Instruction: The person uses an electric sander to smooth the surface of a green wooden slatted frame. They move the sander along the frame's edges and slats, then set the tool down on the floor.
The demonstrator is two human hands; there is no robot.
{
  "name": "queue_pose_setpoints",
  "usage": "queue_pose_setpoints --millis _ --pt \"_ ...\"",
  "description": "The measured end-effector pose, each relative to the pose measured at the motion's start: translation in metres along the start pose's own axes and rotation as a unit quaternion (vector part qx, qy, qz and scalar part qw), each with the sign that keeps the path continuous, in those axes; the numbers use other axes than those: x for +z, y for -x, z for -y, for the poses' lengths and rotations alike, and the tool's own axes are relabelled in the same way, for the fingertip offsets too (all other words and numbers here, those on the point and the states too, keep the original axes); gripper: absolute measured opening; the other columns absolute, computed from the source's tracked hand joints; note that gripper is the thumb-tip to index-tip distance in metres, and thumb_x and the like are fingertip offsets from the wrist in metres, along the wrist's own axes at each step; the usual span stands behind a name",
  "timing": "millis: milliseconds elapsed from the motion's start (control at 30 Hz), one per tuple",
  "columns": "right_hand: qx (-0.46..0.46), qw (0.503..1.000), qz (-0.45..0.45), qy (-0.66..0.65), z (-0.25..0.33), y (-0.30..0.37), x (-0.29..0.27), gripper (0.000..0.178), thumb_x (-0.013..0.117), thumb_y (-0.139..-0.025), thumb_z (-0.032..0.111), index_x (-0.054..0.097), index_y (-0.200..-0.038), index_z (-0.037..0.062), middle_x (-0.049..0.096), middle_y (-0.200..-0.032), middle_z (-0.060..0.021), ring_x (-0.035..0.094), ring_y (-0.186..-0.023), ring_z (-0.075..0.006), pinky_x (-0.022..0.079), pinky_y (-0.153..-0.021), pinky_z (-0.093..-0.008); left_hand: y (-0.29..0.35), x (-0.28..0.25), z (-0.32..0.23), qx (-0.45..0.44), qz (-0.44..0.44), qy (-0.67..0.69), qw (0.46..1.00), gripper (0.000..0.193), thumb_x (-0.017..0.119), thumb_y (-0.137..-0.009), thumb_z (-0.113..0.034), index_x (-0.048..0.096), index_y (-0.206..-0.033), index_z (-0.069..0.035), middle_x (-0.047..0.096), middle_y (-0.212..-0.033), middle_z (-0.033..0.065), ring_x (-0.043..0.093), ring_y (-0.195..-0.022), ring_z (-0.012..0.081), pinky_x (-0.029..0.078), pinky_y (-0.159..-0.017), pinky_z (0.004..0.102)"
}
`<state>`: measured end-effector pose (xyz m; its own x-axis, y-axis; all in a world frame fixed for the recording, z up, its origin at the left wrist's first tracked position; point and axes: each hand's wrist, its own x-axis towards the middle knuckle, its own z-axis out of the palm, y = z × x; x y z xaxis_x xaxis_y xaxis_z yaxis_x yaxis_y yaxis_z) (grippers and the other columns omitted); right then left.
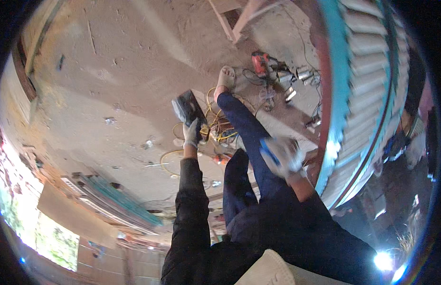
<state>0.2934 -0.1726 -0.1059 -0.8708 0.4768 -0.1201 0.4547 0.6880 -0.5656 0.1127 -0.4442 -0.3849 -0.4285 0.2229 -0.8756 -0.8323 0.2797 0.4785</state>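
Note:
My left hand (191, 134), in a pale work glove, is closed round the grip of a black hand-held welding shield (188, 108) out in front of me over the floor. My right hand (283, 156), also gloved, is raised above my right leg, close to the corrugated panel. Motion smears its fingers. A blue patch shows along that hand; whether it is a held thing or part of the glove I cannot make out.
A teal-framed corrugated metal panel (355, 95) stands close on my right. A red power tool (260, 64) lies ahead among shiny metal pieces. Yellow cable (208, 107) coils near my sandalled foot (226, 78). Teal metal lengths (118, 197) lie at left. Bright light glares at lower right.

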Motion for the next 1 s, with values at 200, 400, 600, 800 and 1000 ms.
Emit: queue_pose_setpoints --millis 200,400,600,800,1000 --pt "0.442 0.888 -0.123 0.005 -0.316 -0.136 0.207 0.067 0.063 -0.081 0.051 0.052 -0.126 0.0031 0.055 -0.124 -0.0242 0.053 -0.113 -0.0414 0.042 -0.096 -0.0479 -0.137 0.079 0.013 0.008 -0.057 -0.495 0.867 0.066 0.076 -0.073 -0.042 0.055 -0.12 -0.002 0.066 -0.107 0.0223 0.064 -0.098 0.0364 0.049 -0.086 0.0428" --pt "0.503 0.776 0.353 -0.141 -0.433 -0.197 0.237 0.044 0.067 -0.079 0.049 0.064 -0.088 0.0068 0.063 -0.073 -0.0114 0.063 -0.068 -0.0202 0.048 -0.062 -0.0385 -0.191 0.042 0.033 -0.04 -0.051 -0.479 0.876 0.082 0.074 -0.071 -0.05 0.045 -0.136 -0.01 0.06 -0.122 0.023 0.057 -0.114 0.0383 0.044 -0.096 0.0442" --pt "0.551 0.728 0.328 -0.243 -0.377 -0.177 0.282 0.033 0.065 -0.081 0.046 0.061 -0.073 0.0149 0.05 -0.056 -0.001 0.046 -0.046 -0.0148 0.034 -0.044 -0.0298 -0.183 -0.001 0.064 -0.135 -0.085 -0.496 0.854 0.078 0.072 -0.073 -0.051 0.047 -0.132 -0.008 0.061 -0.12 0.0221 0.059 -0.11 0.0389 0.046 -0.092 0.0469" --pt "0.589 0.662 0.377 -0.27 -0.387 -0.152 0.27 0.023 0.065 -0.082 0.037 0.063 -0.074 0.0152 0.054 -0.058 -0.0009 0.048 -0.047 -0.0133 0.036 -0.044 -0.0285 -0.141 0.02 0.042 -0.175 -0.038 -0.523 0.833 0.072 0.065 -0.079 -0.05 0.046 -0.133 -0.007 0.062 -0.116 0.0238 0.059 -0.111 0.0389 0.047 -0.093 0.047" --pt "0.447 0.825 0.342 0.053 -0.233 -0.104 0.231 0.059 0.066 -0.078 0.038 0.055 -0.121 -0.0007 0.06 -0.116 -0.0279 0.057 -0.108 -0.0459 0.047 -0.091 -0.0487 -0.024 0.064 -0.013 -0.133 -0.055 -0.028 0.989 0.033 0.061 -0.093 -0.029 0.055 -0.119 -0.009 0.062 -0.094 0.0038 0.061 -0.08 0.016 0.052 -0.072 0.0277"
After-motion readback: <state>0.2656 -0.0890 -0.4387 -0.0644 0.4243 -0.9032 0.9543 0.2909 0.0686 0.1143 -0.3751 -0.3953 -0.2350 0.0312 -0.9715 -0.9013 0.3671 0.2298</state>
